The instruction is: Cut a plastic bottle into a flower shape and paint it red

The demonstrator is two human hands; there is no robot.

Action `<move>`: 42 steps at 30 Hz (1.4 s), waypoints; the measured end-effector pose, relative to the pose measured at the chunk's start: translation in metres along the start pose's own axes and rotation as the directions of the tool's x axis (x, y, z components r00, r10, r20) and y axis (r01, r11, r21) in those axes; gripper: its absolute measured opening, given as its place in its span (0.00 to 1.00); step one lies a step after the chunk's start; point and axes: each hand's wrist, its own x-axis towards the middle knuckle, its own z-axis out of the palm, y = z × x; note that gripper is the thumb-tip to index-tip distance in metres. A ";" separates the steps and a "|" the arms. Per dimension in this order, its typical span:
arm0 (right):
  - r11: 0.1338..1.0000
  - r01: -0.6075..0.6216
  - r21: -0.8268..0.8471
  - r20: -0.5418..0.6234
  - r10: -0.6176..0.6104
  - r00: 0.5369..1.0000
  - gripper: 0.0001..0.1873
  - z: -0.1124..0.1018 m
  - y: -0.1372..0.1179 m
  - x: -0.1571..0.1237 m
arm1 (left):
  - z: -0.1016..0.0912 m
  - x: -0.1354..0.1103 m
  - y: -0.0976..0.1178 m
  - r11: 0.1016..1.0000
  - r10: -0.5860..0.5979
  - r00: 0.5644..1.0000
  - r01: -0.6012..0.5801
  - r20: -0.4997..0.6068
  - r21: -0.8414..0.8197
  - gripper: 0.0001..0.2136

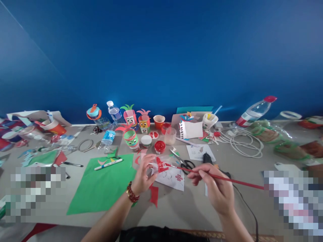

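My left hand point(143, 175), a beaded bracelet at its wrist, pinches a clear plastic piece point(162, 165) partly coated in red paint. Between the fingers of my right hand point(218, 189) is a long red paintbrush point(242, 182), its tip at the painted surface. Just behind the plastic piece stands an open jar of red paint point(159, 147). Below it lies a white paper point(173, 181) with a red knot drawing. Black-handled scissors point(187, 165) rest near the brush. A red paper scrap point(154, 196) lies under my left hand.
A green sheet point(98, 190) with a marker point(108, 164) on it spreads at left. Decorated face cups point(131, 139), a tilted bottle point(256, 111) and a coiled white cable point(244, 143) line the back, before a blue wall. A black glue gun point(207, 158) sits right of the scissors.
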 end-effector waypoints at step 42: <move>0.999 -0.054 -0.004 0.006 0.054 0.999 0.10 -0.003 0.005 0.003 | 0.000 -0.004 -0.009 0.989 -0.101 0.995 0.101 0.006 -0.106 0.28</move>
